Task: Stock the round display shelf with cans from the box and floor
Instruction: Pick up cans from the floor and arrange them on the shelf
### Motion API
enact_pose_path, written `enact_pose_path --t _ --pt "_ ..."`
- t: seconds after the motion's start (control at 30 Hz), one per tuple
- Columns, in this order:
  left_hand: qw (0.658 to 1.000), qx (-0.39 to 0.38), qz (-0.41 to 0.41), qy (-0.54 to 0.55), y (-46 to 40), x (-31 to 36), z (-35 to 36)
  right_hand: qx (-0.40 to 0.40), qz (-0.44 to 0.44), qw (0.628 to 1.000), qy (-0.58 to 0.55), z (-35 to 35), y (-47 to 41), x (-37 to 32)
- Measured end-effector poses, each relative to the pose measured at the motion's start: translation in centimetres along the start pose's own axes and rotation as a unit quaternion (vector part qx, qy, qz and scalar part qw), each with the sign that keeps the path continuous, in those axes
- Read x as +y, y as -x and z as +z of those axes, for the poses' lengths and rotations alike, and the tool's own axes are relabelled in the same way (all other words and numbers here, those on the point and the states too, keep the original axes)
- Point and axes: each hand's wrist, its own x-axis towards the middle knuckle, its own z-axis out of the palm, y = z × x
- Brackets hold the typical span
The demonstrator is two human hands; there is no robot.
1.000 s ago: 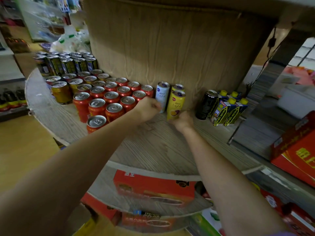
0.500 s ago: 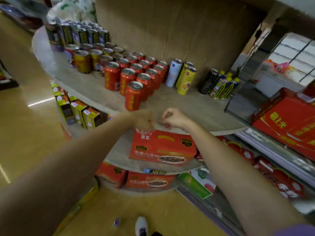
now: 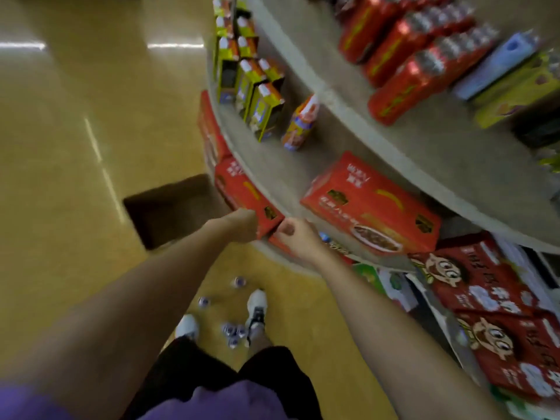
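Your view looks down past the round display shelf, where red cans stand on its upper tier (blurred). An open cardboard box sits on the floor left of it. Your left hand and right hand hang curled, holding nothing. Small cans lie between your shoes.

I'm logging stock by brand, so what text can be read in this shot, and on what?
None reads legibly; the frame is motion-blurred.
Red carton on the lower shelf: white and yellow characters, blurred.
Red cartoon-face packs: white characters, blurred.
Red cans on the top shelf: yellow print, smeared.
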Motion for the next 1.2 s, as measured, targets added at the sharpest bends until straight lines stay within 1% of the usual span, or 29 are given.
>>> enact_pose_path --t 0.03,0.1,0.17,0.23,0.37,0.5,0.6,0.8,0.9,1.0,1.1,1.2 --pt "0.999 0.011 -0.032 0.025 0.5 -0.9 1.0 -0.026 0.003 0.999 0.018 2.0 -0.5 0.5" --pt "0.995 0.009 -0.093 0.041 1.5 -3.0 4.3 -0.066 0.005 0.997 0.048 5.9 -1.8 1.9" --pt "0.981 0.022 -0.163 0.106 1.6 -5.9 9.1 -0.092 0.012 0.994 0.058 9.9 -3.4 3.7" --pt "0.962 0.008 -0.223 0.159 1.4 -8.0 12.7 -0.108 0.026 0.991 0.071 13.8 -4.8 5.4" --pt "0.927 0.005 -0.292 0.234 0.2 -12.0 21.0 -0.138 0.043 0.986 0.081 22.0 -7.7 10.4" --pt "0.886 0.03 -0.359 0.291 -1.1 -15.6 29.1 -0.172 0.054 0.979 0.092 30.4 -10.9 15.7" --pt "0.854 0.043 -0.409 0.318 -3.0 -17.9 34.5 -0.18 0.066 0.977 0.091 35.8 -12.9 19.5" --pt "0.815 0.071 -0.445 0.365 -8.4 -20.5 43.3 -0.219 0.048 0.967 0.124 45.1 -16.9 25.6" --pt "0.801 0.114 -0.452 0.377 -10.4 -21.9 47.0 -0.229 0.035 0.962 0.142 49.1 -19.1 27.5" --pt "0.795 0.135 -0.458 0.374 -12.1 -23.7 49.9 -0.235 0.024 0.961 0.143 52.3 -21.2 28.8" --pt "0.791 0.127 -0.473 0.367 -13.5 -25.7 52.2 -0.229 0.006 0.961 0.155 55.2 -22.8 30.2" --pt "0.797 0.111 -0.476 0.355 -14.6 -27.2 54.3 -0.238 -0.006 0.958 0.16 57.2 -23.7 31.6"
